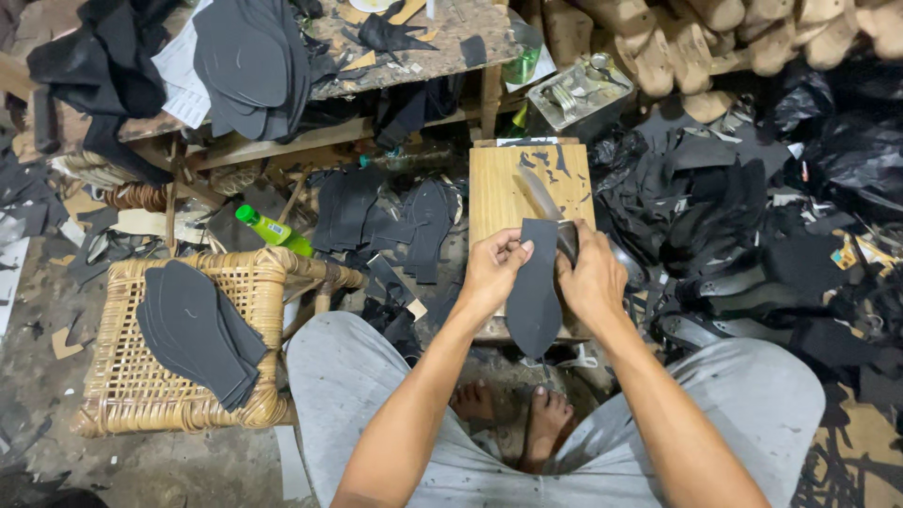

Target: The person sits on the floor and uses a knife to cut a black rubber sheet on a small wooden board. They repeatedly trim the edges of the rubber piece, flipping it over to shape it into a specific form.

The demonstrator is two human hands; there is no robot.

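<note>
From above, the person sits over a pale wooden block [527, 188], its grain scuffed and dotted with black offcuts. A dark, matte, sole-shaped insole piece [533, 292] stands upright between both hands, in front of the block. The left hand [491, 273] pinches its upper left edge with the fingers. The right hand [593, 280] is clenched around a knife [546, 202], whose grey curved blade rises just above the piece. A woven wicker stool [132, 376] beside the left knee carries a stack of dark soles [198, 329].
</note>
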